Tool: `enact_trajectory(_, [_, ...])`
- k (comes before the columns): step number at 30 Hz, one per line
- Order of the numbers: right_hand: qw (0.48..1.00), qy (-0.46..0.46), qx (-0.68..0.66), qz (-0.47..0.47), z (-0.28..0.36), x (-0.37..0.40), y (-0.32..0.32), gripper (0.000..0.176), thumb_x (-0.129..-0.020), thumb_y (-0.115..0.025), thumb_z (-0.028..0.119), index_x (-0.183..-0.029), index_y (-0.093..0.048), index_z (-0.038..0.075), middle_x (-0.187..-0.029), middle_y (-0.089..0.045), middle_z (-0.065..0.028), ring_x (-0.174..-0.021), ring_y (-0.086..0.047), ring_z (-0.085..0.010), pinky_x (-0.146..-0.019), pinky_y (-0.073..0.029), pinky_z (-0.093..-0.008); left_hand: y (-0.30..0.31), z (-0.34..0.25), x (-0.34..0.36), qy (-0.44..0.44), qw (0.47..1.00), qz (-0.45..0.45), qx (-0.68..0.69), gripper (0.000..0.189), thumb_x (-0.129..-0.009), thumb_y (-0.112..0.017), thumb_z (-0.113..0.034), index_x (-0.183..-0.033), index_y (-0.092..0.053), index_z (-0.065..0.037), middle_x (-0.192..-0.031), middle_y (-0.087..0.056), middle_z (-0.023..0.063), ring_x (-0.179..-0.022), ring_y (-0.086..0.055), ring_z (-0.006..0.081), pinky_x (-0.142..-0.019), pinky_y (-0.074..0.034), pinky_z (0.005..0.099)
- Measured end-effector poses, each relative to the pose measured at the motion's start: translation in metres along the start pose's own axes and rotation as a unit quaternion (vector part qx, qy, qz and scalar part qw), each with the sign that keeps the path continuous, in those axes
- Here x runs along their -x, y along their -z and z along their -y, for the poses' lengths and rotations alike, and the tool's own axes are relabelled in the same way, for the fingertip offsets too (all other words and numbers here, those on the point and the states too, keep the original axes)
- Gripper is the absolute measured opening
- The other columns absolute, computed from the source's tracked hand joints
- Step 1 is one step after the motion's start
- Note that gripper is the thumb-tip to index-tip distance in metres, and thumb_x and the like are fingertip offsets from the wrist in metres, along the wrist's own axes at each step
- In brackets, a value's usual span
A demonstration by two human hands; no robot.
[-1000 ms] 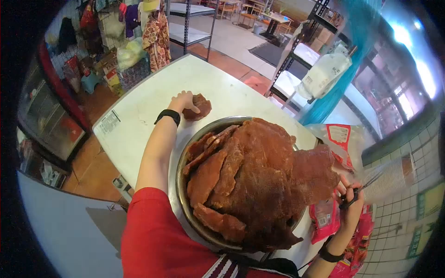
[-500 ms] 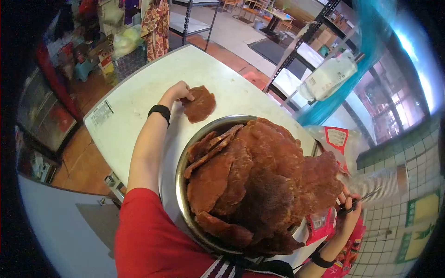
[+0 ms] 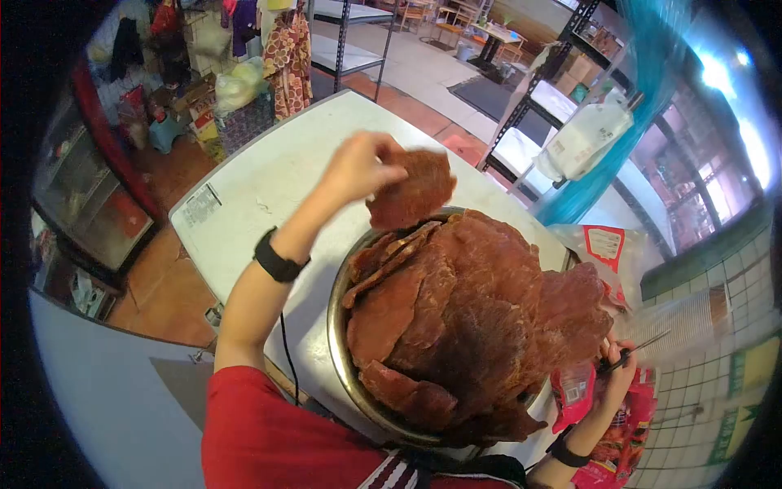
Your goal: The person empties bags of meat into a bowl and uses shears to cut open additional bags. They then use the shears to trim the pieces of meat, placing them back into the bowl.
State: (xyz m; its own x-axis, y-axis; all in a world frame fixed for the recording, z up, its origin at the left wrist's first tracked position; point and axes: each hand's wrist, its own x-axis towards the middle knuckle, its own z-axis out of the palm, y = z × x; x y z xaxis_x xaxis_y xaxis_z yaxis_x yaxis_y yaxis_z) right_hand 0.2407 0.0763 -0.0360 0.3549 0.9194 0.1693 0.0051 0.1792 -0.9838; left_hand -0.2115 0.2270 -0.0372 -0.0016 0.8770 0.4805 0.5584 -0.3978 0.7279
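My left hand [image 3: 365, 167] pinches a flat reddish-brown slice of meat [image 3: 414, 189] by its left edge, raised over the far rim of a large metal bowl [image 3: 336, 326]. Many overlapping brown slices [image 3: 464, 318] are heaped in the bowl, above its rim. My right hand [image 3: 617, 368], at the bowl's right side, is closed round dark-handled scissors [image 3: 626, 356] whose blades point right. Its fingertips are beside a slice [image 3: 570, 314] that overhangs the heap.
The bowl stands on a white table [image 3: 269, 163]. Red and clear packages [image 3: 574, 395] lie by my right hand. A black cable [image 3: 285, 350] runs left of the bowl. Metal shelving [image 3: 346, 37] and a hanging plastic bag [image 3: 586, 134] are farther back.
My left hand has lifted the slice off the table and moved it right, over the bowl's far rim. My right hand still holds the scissors in about the same place.
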Motion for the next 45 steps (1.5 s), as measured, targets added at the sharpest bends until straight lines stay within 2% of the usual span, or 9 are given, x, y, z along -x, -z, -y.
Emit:
enact_trajectory(9, [0.999,0.010,0.036,-0.003,0.006,0.010,-0.010,0.023,-0.075,-0.058,0.009,-0.091,-0.040,0.007,-0.088,-0.052,-0.0071,-0.081,-0.055,-0.0170,-0.064,-0.046,-0.0261,-0.058,-0.044,0.001,-0.066,0.959,0.091,-0.259,0.015,-0.063,-0.061,-0.013,-0.076,-0.061,-0.006,-0.073,-0.059,0.0144,-0.070,-0.057,0.0308,-0.064,-0.045,0.0377])
enact_trajectory(20, [1.000,0.015,-0.005,0.016,0.008,0.009,-0.009,0.023,-0.076,-0.057,0.006,-0.090,-0.039,0.004,-0.103,-0.052,-0.0174,-0.085,-0.055,-0.0188,-0.071,-0.047,-0.0281,-0.053,-0.029,0.019,-0.016,0.971,0.129,-0.198,0.017,-0.062,-0.063,-0.013,-0.076,-0.062,-0.003,-0.072,-0.059,0.0171,-0.071,-0.056,0.0328,-0.066,-0.044,0.0382])
enact_trajectory(24, [0.992,0.112,0.045,0.027,0.022,-0.008,-0.026,0.022,-0.076,-0.057,0.006,-0.088,-0.038,0.004,-0.102,-0.053,-0.0172,-0.088,-0.053,-0.0164,-0.076,-0.043,-0.0261,-0.061,-0.029,0.021,-0.076,0.961,0.126,-0.234,0.022,-0.063,-0.066,-0.020,-0.076,-0.063,-0.003,-0.073,-0.059,0.0175,-0.069,-0.057,0.0315,-0.064,-0.045,0.0370])
enact_trajectory(27, [0.977,0.125,0.134,0.114,0.046,-0.012,-0.040,0.023,-0.075,-0.058,0.009,-0.087,-0.040,0.003,-0.098,-0.055,-0.0133,-0.086,-0.052,-0.0145,-0.074,-0.042,-0.0248,-0.044,-0.037,-0.006,0.038,0.936,0.319,-0.143,0.055,-0.066,-0.061,-0.050,-0.076,-0.061,0.005,-0.073,-0.061,0.0188,-0.066,-0.059,0.0274,-0.062,-0.045,0.0354])
enact_trajectory(30, [0.951,0.103,0.235,0.175,0.060,-0.010,-0.052,0.026,-0.072,-0.061,0.012,-0.088,-0.044,0.002,-0.091,-0.057,-0.0094,-0.083,-0.052,-0.0140,-0.072,-0.042,-0.0249,-0.038,-0.082,-0.018,0.015,0.915,0.297,-0.273,0.076,-0.066,-0.059,-0.055,-0.109,-0.044,0.007,-0.104,-0.050,0.0258,-0.096,-0.051,0.0296,-0.082,-0.040,0.0357])
enact_trajectory(33, [0.926,0.120,0.333,0.135,0.065,-0.019,-0.044,0.030,-0.069,-0.065,0.015,-0.089,-0.048,0.000,-0.084,-0.057,-0.0080,-0.079,-0.053,-0.0142,-0.071,-0.041,-0.0249,-0.059,-0.137,-0.014,-0.222,0.926,0.279,-0.123,0.055,-0.069,-0.063,-0.026,-0.114,-0.043,-0.002,-0.110,-0.049,0.0185,-0.102,-0.048,0.0291,-0.087,-0.037,0.0346])
enact_trajectory(37, [0.916,0.135,0.323,0.196,0.057,-0.017,-0.044,0.034,-0.063,-0.067,0.012,-0.086,-0.045,0.001,-0.071,-0.048,-0.0039,-0.065,-0.046,-0.0134,-0.061,-0.039,-0.0258,-0.114,-0.207,0.008,-0.330,0.840,0.380,-0.200,0.057,-0.063,-0.056,-0.006,-0.117,-0.039,-0.007,-0.110,-0.048,0.0147,-0.107,-0.043,0.0290,-0.088,-0.035,0.0383])
enact_trajectory(39, [0.920,0.177,0.292,0.190,0.053,-0.013,-0.044,0.035,-0.063,-0.067,0.012,-0.087,-0.045,0.002,-0.073,-0.048,-0.0043,-0.066,-0.045,-0.0131,-0.061,-0.039,-0.0253,-0.131,-0.220,0.008,-0.322,0.773,0.537,-0.101,0.067,-0.057,-0.061,-0.009,-0.119,-0.036,-0.010,-0.118,-0.041,0.0123,-0.114,-0.034,0.0294,-0.091,-0.030,0.0431])
enact_trajectory(45, [0.952,0.101,0.110,0.267,0.057,0.002,-0.029,0.034,-0.065,-0.065,0.007,-0.090,-0.042,0.002,-0.085,-0.056,-0.0073,-0.079,-0.053,-0.0135,-0.069,-0.043,-0.0261,-0.130,-0.239,0.027,-0.356,0.772,0.468,-0.242,0.088,-0.046,-0.075,-0.029,-0.122,-0.032,-0.014,-0.129,-0.024,0.0128,-0.121,-0.021,0.0300,-0.094,-0.022,0.0519])
